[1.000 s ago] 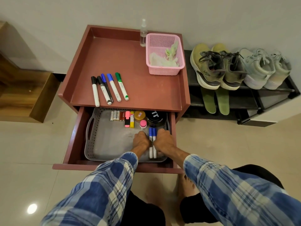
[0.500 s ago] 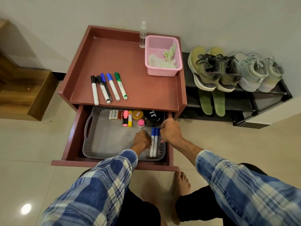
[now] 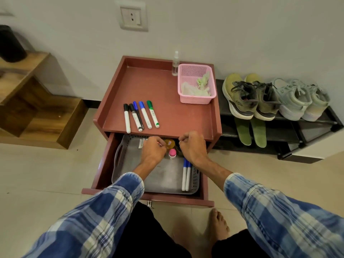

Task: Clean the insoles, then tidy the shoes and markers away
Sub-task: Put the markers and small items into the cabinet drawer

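Several markers (image 3: 141, 116) lie side by side on the red-brown table top (image 3: 167, 86). Below it the drawer (image 3: 149, 197) stands open with a grey tray (image 3: 167, 181) inside. Two blue-capped markers (image 3: 186, 174) lie at the tray's right side. My left hand (image 3: 153, 150) hovers over the small items at the back of the tray, fingers curled down; whether they grip anything is hidden. My right hand (image 3: 192, 146) is curled in a fist at the table's front edge and holds nothing. Olive shoes (image 3: 242, 97) and grey shoes (image 3: 297, 101) sit on the black rack (image 3: 279, 135), with green insoles (image 3: 249, 131) beneath.
A pink basket (image 3: 195, 100) with cloths and a spray bottle (image 3: 175, 64) stand at the back right of the table top. A pink-capped bottle (image 3: 172, 153) sits between my hands. A wooden stepped shelf (image 3: 37, 108) is to the left. My bare foot (image 3: 218, 226) is on the floor.
Both hands have left the two blue-capped markers lying in the tray and moved forward to the back of the drawer. My head has pulled back and up.
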